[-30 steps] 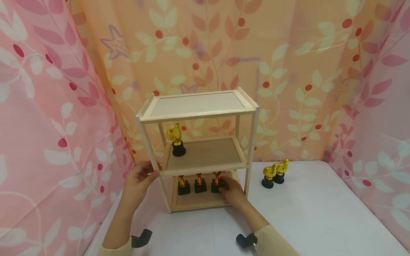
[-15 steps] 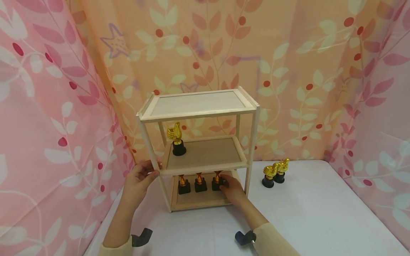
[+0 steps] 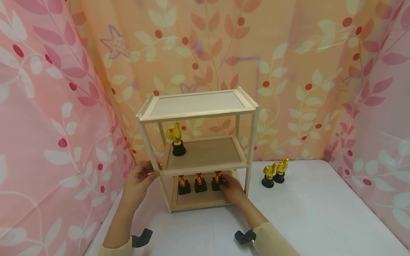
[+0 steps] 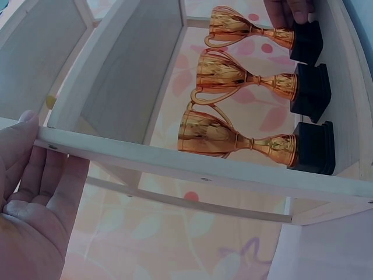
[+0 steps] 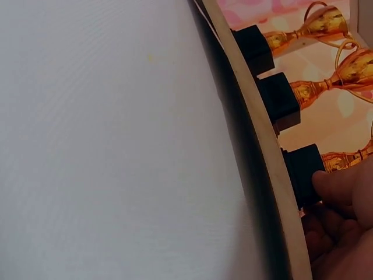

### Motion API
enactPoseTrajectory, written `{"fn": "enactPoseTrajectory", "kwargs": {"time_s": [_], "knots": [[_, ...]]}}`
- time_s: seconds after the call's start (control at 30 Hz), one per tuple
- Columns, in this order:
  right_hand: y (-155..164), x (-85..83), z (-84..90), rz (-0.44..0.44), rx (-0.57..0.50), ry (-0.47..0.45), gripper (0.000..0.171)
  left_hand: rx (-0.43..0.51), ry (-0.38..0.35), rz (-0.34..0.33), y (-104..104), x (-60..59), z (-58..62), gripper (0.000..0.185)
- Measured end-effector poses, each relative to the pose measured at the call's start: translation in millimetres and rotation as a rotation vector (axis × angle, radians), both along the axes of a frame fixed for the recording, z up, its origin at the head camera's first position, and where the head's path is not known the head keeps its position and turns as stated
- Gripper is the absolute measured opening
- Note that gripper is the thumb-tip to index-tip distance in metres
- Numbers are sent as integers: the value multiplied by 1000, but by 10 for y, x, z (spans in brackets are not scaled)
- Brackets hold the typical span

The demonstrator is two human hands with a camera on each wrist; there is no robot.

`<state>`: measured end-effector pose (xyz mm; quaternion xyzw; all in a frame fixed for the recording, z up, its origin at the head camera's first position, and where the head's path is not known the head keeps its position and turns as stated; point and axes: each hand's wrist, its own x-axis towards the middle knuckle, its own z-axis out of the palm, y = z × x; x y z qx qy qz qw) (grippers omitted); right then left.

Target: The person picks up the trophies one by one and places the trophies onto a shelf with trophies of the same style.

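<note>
A wooden three-tier shelf (image 3: 221,153) stands on the white table. My left hand (image 3: 137,181) holds its left front post at middle-shelf height, thumb in front, as the left wrist view (image 4: 35,198) also shows. On the bottom tier, three gold trophy cups with black square bases stand in a row: a left cup (image 3: 184,186), a middle cup (image 3: 200,184) and a right cup (image 3: 216,183). My right hand (image 3: 234,190) grips the right cup's base (image 5: 303,172), thumb against its front. The middle board hides the cup tops from the head view.
One gold thumbs-up trophy (image 3: 178,142) with a round black base stands at the left of the middle tier. Two more thumbs-up trophies (image 3: 269,176) are close together on the table (image 3: 320,213), right of the shelf. Patterned curtains (image 3: 288,71) enclose the back and sides.
</note>
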<state>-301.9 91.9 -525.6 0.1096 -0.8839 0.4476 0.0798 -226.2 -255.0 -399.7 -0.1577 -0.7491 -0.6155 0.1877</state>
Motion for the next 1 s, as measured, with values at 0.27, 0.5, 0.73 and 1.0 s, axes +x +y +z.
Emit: {"fn": "enactPoseTrajectory", "kwargs": {"time_s": [0.27,0.5,0.73,1.0], "knots": [[-14,63,41,-6,-4,-8,47,-9,11,2,-10,-16,-16,35],[1,191,122,-1,9,-52,51,-6,8,-1,-13,-19,-20,34],[53,351,208,31,33,-44,54,33,24,-28,-6,-21,-19,34],[145,588,424,90,119,15,50,23,17,-17,-3,-16,-15,33]]}}
